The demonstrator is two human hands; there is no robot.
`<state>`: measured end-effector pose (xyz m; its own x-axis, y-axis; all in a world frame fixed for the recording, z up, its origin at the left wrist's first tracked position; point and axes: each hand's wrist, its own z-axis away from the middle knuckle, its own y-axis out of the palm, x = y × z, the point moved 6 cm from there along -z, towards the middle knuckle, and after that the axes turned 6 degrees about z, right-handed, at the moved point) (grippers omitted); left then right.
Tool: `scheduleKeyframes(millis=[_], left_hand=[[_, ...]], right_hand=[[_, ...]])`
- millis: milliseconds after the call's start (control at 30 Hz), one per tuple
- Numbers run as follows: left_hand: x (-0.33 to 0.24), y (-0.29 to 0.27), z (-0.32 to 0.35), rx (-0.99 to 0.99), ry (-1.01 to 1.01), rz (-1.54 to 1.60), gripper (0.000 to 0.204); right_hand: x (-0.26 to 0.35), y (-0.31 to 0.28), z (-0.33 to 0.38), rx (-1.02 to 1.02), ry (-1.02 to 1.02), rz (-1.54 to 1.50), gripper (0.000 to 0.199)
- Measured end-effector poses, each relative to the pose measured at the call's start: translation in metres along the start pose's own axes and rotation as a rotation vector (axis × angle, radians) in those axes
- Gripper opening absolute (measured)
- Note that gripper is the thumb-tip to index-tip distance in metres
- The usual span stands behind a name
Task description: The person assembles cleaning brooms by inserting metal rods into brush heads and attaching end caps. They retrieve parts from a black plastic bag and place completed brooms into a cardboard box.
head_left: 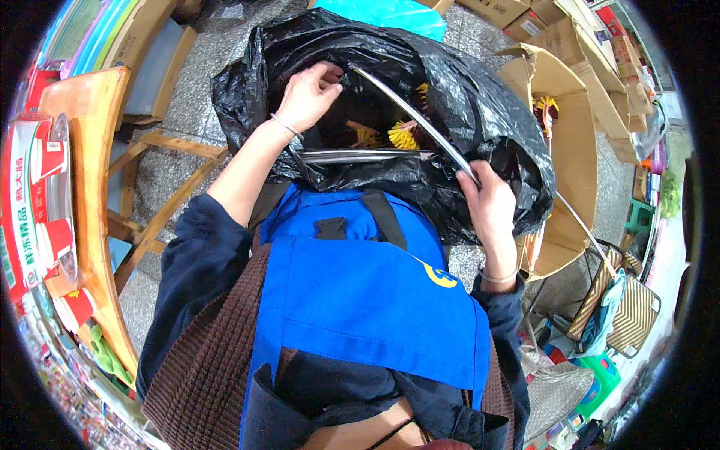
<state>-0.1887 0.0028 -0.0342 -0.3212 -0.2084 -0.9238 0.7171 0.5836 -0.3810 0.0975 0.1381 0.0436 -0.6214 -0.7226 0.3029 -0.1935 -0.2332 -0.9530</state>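
A large black plastic bag lies open in front of my body. My right hand is closed around the lower end of a shiny metal pole that slants up and left across the bag's mouth. Over the bag's opening, close to the pole's far end, is my left hand, fingers loosely bent and apart from the thumb, with nothing visible in them. A second metal pole lies across the bag's near rim. Inside the bag shows a brush head with yellow bristles; the rest is in shadow.
At the left stands a wooden table with red and white packaging. An open cardboard box is at the right, holding a yellow-bristled brush. Further right are a striped folding chair and a green stool.
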Motion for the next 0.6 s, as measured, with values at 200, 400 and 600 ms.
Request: scheduleKeyframes(millis=[200, 400, 600], left_hand=[[-0.024, 0.022, 0.028, 0.239, -0.158, 0.977, 0.053], [-0.047, 0.016, 0.031, 0.182, -0.02, 1.048, 0.056], [-0.029, 0.012, 0.029, 0.04, -0.116, 0.868, 0.04]], right_hand=[[-0.006, 0.004, 0.031, 0.17, 0.052, -0.246, 0.022], [-0.005, 0.007, 0.028, 0.067, 0.027, -0.33, 0.02], [-0.017, 0.015, 0.02, 0.057, 0.24, -0.567, 0.019]])
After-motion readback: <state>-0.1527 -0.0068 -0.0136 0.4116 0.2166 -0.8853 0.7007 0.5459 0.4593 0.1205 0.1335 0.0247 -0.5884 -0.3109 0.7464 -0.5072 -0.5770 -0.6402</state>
